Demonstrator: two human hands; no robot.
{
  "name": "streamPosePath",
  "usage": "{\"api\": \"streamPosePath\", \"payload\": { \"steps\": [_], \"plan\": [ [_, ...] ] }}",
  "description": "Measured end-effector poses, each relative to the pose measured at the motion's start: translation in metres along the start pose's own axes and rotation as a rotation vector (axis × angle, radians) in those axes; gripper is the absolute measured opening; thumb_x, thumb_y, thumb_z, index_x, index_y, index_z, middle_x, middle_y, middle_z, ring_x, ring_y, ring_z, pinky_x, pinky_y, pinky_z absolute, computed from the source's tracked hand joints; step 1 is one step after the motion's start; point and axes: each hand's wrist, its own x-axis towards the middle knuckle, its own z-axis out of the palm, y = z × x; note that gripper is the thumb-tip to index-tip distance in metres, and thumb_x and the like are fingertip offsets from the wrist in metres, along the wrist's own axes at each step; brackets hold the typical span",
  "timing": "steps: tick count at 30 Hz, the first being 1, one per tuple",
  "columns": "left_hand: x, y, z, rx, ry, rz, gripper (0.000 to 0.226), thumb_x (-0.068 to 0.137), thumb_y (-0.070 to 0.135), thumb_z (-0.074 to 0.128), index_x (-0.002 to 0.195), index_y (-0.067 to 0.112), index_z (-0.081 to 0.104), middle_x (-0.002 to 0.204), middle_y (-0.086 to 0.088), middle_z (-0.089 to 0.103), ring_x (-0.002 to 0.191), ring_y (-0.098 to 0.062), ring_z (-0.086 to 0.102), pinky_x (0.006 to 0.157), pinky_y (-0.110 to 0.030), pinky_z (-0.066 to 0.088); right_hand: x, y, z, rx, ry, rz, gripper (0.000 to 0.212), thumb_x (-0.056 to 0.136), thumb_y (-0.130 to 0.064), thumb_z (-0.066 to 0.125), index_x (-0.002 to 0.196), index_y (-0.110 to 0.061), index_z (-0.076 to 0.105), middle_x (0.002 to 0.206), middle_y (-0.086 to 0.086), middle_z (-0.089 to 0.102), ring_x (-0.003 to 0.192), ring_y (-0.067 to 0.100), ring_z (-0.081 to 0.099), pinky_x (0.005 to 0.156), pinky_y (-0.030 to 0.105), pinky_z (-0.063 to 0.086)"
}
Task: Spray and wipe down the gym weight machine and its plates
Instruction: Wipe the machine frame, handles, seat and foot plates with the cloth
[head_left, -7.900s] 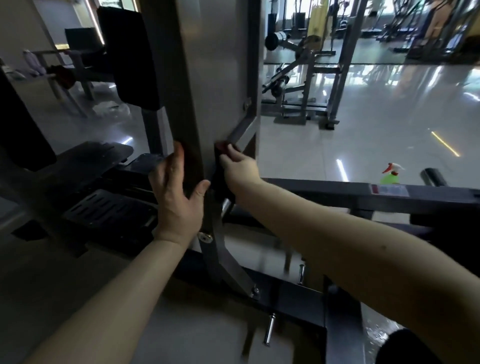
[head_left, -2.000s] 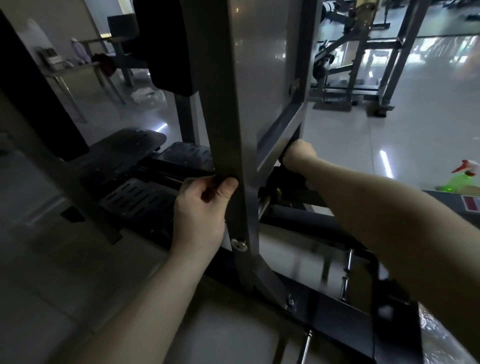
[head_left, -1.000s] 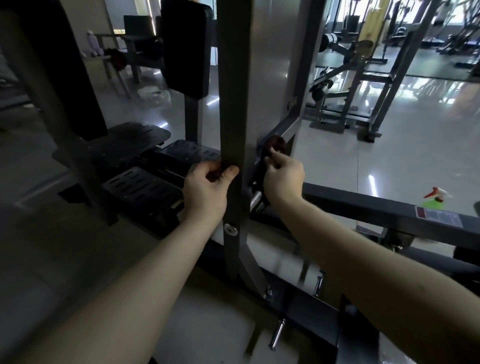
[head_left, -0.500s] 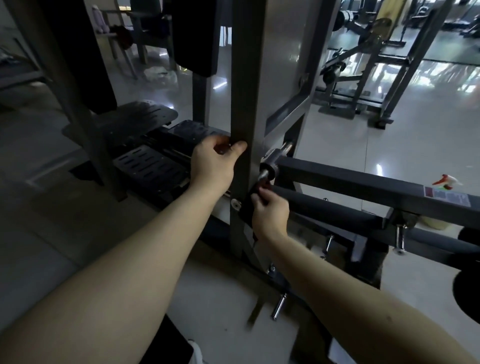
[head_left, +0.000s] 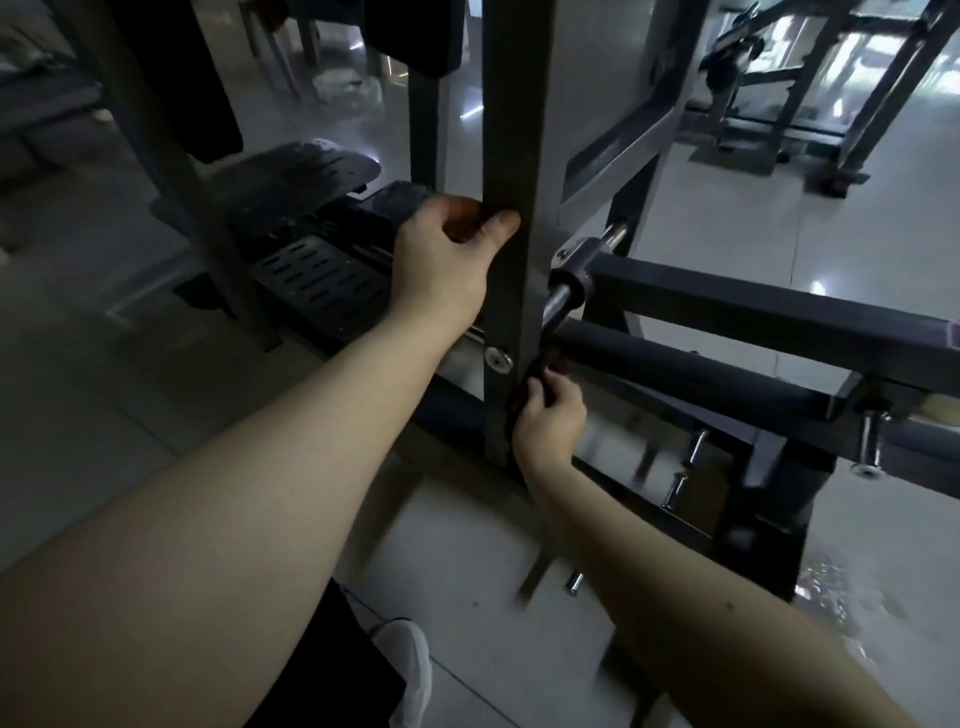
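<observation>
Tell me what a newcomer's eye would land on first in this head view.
First comes the grey upright post running down the middle of the picture, with the left hand gripping its edge at mid-height. Just below, the right hand pinches a dark reddish cloth against the post's lower right side. To the right, two dark horizontal bars stretch off toward the frame edge.
</observation>
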Motion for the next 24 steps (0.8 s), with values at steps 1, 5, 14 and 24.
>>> {"api": "streamPosePath", "payload": {
  "steps": [1, 5, 14, 24],
  "plan": [
    [-0.001, 0.0, 0.001, -0.004, -0.004, -0.005, 0.027, 0.089, 0.037, 0.076, 0.107, 0.017, 0.072, 0.099, 0.007, 0.074, 0.091, -0.003, 0.068, 0.073, -0.007, 0.048, -0.002, 0.005, 0.001, -0.004, -0.026, 0.092, 0.026, 0.103, -0.013, 0.056, 0.127, -0.008, 0.066, 0.128, 0.01, 0.064, 0.123, 0.025, 0.058, 0.105, 0.025, 0.037],
    [-0.002, 0.001, 0.0, -0.007, -0.007, -0.008, 0.024, 0.09, 0.034, 0.076, 0.108, 0.02, 0.071, 0.1, 0.008, 0.072, 0.091, -0.001, 0.066, 0.071, -0.003, 0.044, 0.0, -0.025, -0.007, 0.055, -0.073, 0.153, 0.029, 0.102, -0.017, 0.059, 0.129, -0.013, 0.068, 0.126, 0.004, 0.068, 0.121, 0.022, 0.061, 0.11, 0.032, 0.043],
    [-0.039, 0.038, -0.016, -0.02, -0.15, -0.26, 0.037, 0.096, 0.052, 0.063, 0.106, 0.017, 0.071, 0.098, 0.0, 0.071, 0.092, -0.018, 0.066, 0.063, -0.024, 0.042, -0.032, -0.17, -0.098, 0.182, -0.37, -0.159, 0.022, 0.1, -0.017, 0.065, 0.119, -0.019, 0.074, 0.108, 0.003, 0.076, 0.099, 0.018, 0.074, 0.088, 0.038, 0.062],
    [-0.094, 0.103, -0.061, -0.13, -0.362, -0.163, 0.016, 0.09, 0.035, 0.075, 0.103, 0.025, 0.077, 0.092, 0.006, 0.078, 0.092, -0.012, 0.073, 0.081, -0.029, 0.056, -0.089, -0.215, -0.154, 0.242, -0.419, -0.213, 0.043, 0.089, -0.004, 0.075, 0.122, -0.03, 0.065, 0.129, 0.003, 0.065, 0.108, 0.019, 0.068, 0.076, 0.027, 0.061]
  ]
}}
